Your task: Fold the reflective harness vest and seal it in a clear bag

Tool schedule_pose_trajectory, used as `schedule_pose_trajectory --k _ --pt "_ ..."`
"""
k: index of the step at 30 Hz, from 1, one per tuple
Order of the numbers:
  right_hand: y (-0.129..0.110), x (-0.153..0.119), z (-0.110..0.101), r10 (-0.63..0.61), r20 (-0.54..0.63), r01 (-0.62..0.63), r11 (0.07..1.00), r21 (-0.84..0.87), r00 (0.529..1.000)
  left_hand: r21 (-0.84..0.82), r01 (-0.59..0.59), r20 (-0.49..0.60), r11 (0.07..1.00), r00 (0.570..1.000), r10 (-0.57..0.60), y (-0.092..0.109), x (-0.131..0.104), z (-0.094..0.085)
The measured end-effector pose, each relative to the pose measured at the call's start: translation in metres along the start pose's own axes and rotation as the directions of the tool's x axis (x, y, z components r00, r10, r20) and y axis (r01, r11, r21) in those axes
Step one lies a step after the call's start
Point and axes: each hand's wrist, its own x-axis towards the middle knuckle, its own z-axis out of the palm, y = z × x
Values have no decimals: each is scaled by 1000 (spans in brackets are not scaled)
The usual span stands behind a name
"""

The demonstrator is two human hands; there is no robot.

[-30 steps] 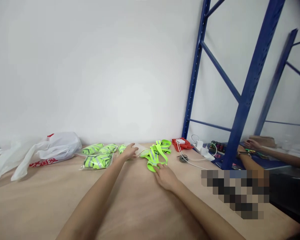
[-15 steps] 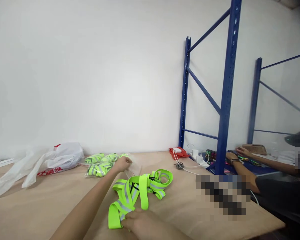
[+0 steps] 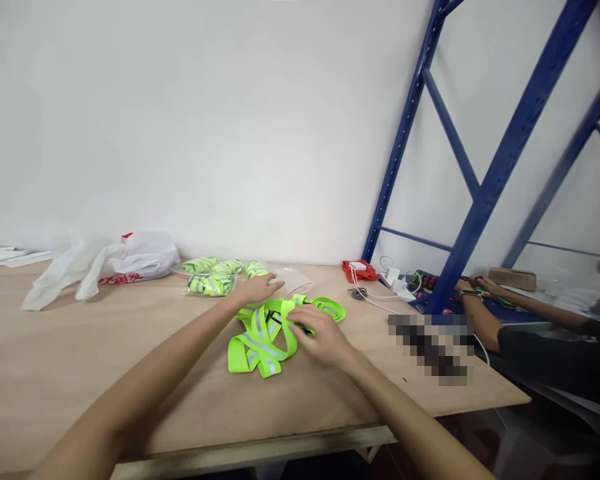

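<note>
A neon yellow-green reflective strap harness (image 3: 261, 337) with grey stripes and black buckles lies loosely looped on the table. My right hand (image 3: 323, 333) is over its right side, thumb and curved fingers apart, fingertips at a strap. Beyond the harness, my left hand (image 3: 260, 289) reaches forward with fingers stretched toward the right. Its fingertips are at the near edge of a flat clear plastic bag (image 3: 294, 279); any contact is hard to make out. Several bagged reflective straps (image 3: 211, 285) lie just left of that hand, against the wall side.
White plastic bags (image 3: 150, 257) lie at the back left. A red cloth (image 3: 363, 272) with a white charger (image 3: 356, 265) and cables sits at the back right. Blue rack posts (image 3: 510, 160) rise beside it. At far right, another person's arms (image 3: 473, 320) are over a neighbouring table.
My view has tilted down and rolled. My right hand has moved from the near end of the harness to its right side, and the straps lie differently. My left hand stays near the clear bag.
</note>
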Motion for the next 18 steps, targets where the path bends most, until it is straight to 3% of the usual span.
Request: schedule_pose_trajectory --k 3,5,8,12,15,18 --pt "20 20 -14 164 26 -162 985 -56 986 -47 -69 206 997 976 77 -4 -33 -18" --pt "34 32 -18 274 165 -269 962 -49 947 -37 -78 287 996 954 86 -7 -51 -24" --pt "54 43 -16 335 279 -339 940 -36 900 86 -90 240 992 968 67 -12 -66 -21" --pt "71 44 -6 327 321 -339 940 -19 889 164 -147 203 975 973 113 -16 -71 -22" --pt "79 38 0 337 281 -350 937 -5 898 87 -213 148 973 969 199 -18 -76 -38" --pt "86 31 2 357 221 -370 929 21 908 36 -235 15 971 972 235 -23 -84 -56"
